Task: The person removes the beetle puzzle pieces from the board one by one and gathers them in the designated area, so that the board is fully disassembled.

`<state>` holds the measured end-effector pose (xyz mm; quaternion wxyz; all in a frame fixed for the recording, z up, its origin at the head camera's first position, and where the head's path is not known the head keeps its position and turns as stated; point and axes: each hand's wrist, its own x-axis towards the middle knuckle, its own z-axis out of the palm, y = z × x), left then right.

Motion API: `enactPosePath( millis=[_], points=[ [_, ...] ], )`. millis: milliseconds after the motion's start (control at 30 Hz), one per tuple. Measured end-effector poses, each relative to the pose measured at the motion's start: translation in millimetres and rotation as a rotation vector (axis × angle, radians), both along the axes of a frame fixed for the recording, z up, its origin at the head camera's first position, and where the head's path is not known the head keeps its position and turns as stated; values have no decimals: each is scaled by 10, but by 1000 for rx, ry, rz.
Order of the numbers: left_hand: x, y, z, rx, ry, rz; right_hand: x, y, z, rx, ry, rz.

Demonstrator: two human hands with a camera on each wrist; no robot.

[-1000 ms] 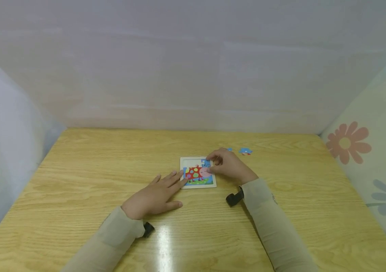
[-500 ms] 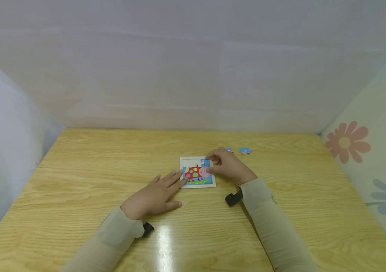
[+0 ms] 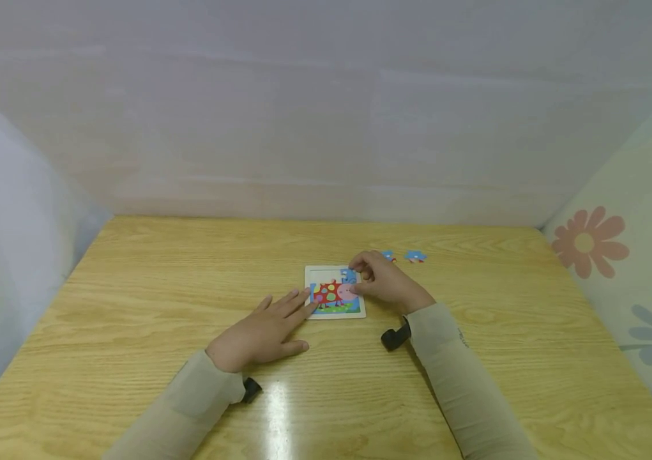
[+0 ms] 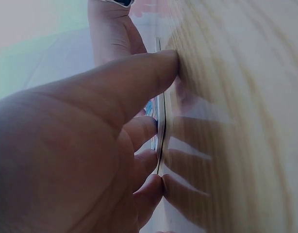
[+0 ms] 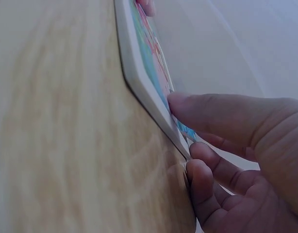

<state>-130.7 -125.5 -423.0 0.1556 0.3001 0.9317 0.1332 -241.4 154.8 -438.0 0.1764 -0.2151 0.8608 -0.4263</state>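
A jigsaw puzzle in a white square frame (image 3: 334,316) lies on the table, its picture a red spotted ladybird (image 3: 327,293) with a pink face. Bare white backing shows at its upper left. My left hand (image 3: 259,332) lies flat with spread fingers, the fingertips resting on the frame's left edge. At the frame's right side, my right hand (image 3: 389,281) pinches a blue puzzle piece (image 3: 348,276) at the upper right corner, thumb on the lower side and index finger at the top. In the right wrist view, this blue piece (image 5: 187,131) sits slightly tilted at the frame's edge; the fingers partly hide it.
Two loose blue puzzle pieces, one (image 3: 416,256) farther right and one (image 3: 388,255) partly behind the right hand, lie beyond it on the wooden table (image 3: 159,275). A pale wall stands along the table's back edge.
Both hands stay in nearly the same place. The blue piece at the upper right corner has shifted slightly under the right hand's fingers.
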Motion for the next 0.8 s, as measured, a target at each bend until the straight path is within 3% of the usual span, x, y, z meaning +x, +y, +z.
enactPosePath(
  millis=[433, 800],
  points=[
    [6, -5, 20, 1, -4, 4, 8, -23, 12, -28, -35, -1],
    [-1, -1, 0, -2, -7, 2, -21, -5, -9, -52, 74, -51]
  ],
)
